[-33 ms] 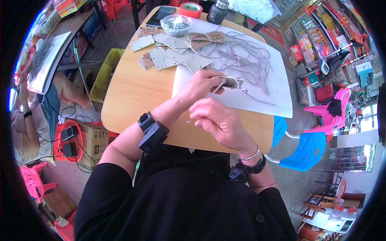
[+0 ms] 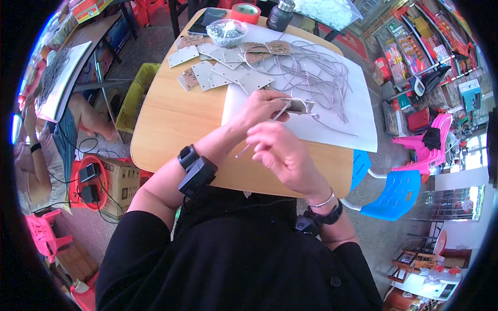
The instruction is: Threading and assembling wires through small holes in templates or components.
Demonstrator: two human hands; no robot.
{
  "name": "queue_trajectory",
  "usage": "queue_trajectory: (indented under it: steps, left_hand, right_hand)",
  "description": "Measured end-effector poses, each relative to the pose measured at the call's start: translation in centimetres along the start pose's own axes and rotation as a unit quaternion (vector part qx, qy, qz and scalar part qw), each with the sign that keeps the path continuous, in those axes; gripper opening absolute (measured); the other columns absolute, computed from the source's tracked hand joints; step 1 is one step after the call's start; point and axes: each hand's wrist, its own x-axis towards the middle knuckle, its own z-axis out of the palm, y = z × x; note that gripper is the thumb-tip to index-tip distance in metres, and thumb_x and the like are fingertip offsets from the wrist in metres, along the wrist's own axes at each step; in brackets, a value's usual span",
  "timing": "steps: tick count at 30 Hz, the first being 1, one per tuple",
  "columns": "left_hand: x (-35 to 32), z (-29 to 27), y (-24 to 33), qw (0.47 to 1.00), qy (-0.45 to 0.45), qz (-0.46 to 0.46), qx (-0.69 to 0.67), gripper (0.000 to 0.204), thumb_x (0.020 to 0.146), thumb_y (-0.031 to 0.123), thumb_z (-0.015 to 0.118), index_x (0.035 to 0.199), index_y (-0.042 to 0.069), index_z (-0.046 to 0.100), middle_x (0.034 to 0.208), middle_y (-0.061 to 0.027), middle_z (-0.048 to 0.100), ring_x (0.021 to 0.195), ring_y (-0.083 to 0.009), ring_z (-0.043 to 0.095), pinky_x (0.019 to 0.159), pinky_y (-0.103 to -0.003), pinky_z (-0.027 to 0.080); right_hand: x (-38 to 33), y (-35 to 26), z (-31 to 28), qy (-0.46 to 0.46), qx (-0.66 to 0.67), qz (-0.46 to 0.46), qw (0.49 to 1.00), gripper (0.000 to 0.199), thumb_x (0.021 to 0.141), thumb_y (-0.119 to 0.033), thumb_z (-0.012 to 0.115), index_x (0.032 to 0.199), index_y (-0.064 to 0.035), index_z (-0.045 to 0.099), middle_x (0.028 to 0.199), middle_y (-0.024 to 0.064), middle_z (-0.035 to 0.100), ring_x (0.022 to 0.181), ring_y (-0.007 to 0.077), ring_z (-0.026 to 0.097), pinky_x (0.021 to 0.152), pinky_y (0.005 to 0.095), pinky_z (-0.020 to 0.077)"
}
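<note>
My left hand (image 2: pixel 262 110) is closed on a small grey board (image 2: pixel 299 107), held on edge above white paper. A thin grey cord (image 2: pixel 340 132) runs from the board out over the paper and loops around its edge. Just nearer to me, my right hand (image 2: pixel 282 153) has its fingers curled together around a thin strand of cord. The strand's loose end sticks out to the left of the fingers; the grip itself is partly hidden. Past my left hand lie several flat grey boards (image 2: pixel 223 72) with holes near the corners, some showing brown undersides, beside a tangle of grey cords (image 2: pixel 316 67).
Along the table's far edge stand a clear bowl of small metal parts (image 2: pixel 226 32), orange tape (image 2: pixel 245 13), a dark bottle (image 2: pixel 281 15) and a phone (image 2: pixel 205 22). A blue chair (image 2: pixel 391 194) is at the right. Another person (image 2: pixel 39 150) sits at the left.
My right hand has shifted slightly, and more of the cord's loose end shows below its fingers. My left hand stays in place with the board.
</note>
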Motion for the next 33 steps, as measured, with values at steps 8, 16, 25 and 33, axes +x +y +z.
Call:
queue_trajectory:
  steps: [8, 16, 25, 33]
  left_hand:
    - [-0.6, 0.8, 0.7, 0.999, 0.002, 0.037, -0.015, 0.027, 0.091, 0.012, 0.052, 0.112, -0.002, 0.062, 0.097, -0.0092, 0.066, 0.081, -0.0148, 0.065, 0.078, -0.026, 0.052]
    - [-0.5, 0.5, 0.1, 0.99, 0.004, 0.071, 0.123, 0.028, 0.089, 0.01, 0.051, 0.111, -0.002, 0.063, 0.092, -0.0089, 0.066, 0.082, -0.0138, 0.064, 0.079, -0.027, 0.051]
    - [0.1, 0.1, -0.1, 0.999, -0.023, 0.025, -0.014, 0.03, 0.091, 0.013, 0.054, 0.113, -0.006, 0.06, 0.097, -0.0112, 0.066, 0.083, -0.0165, 0.065, 0.08, -0.028, 0.053]
    - [-0.5, 0.7, 0.5, 0.995, 0.024, 0.088, -0.033, 0.029, 0.091, 0.013, 0.055, 0.114, -0.005, 0.059, 0.099, -0.0103, 0.066, 0.088, -0.0159, 0.064, 0.083, -0.027, 0.052]
  right_hand:
    - [-3.0, 4.0, -4.9, 0.451, 0.076, 0.198, 0.867, 0.024, 0.094, -0.025, 0.054, 0.088, -0.0019, 0.06, 0.073, 0.0027, 0.056, 0.053, 0.0042, 0.043, 0.046, 0.0187, 0.0337]
    - [-3.0, 4.6, -5.2, 0.348, 0.071, 0.28, 0.892, 0.02, 0.09, -0.02, 0.061, 0.085, -0.0004, 0.063, 0.068, 0.0011, 0.058, 0.051, 0.0038, 0.044, 0.044, 0.0192, 0.0328]
    - [-2.0, 4.2, -2.8, 0.324, -0.283, 0.104, 0.897, 0.016, 0.079, -0.003, 0.067, 0.091, 0.0025, 0.059, 0.087, 0.0094, 0.054, 0.069, 0.0192, 0.055, 0.063, 0.0304, 0.0463]
    - [-1.6, 3.5, -1.1, 0.284, -0.316, 0.13, 0.896, 0.021, 0.086, -0.022, 0.064, 0.093, -0.0025, 0.058, 0.076, 0.0093, 0.055, 0.067, 0.0222, 0.056, 0.063, 0.0325, 0.0457]
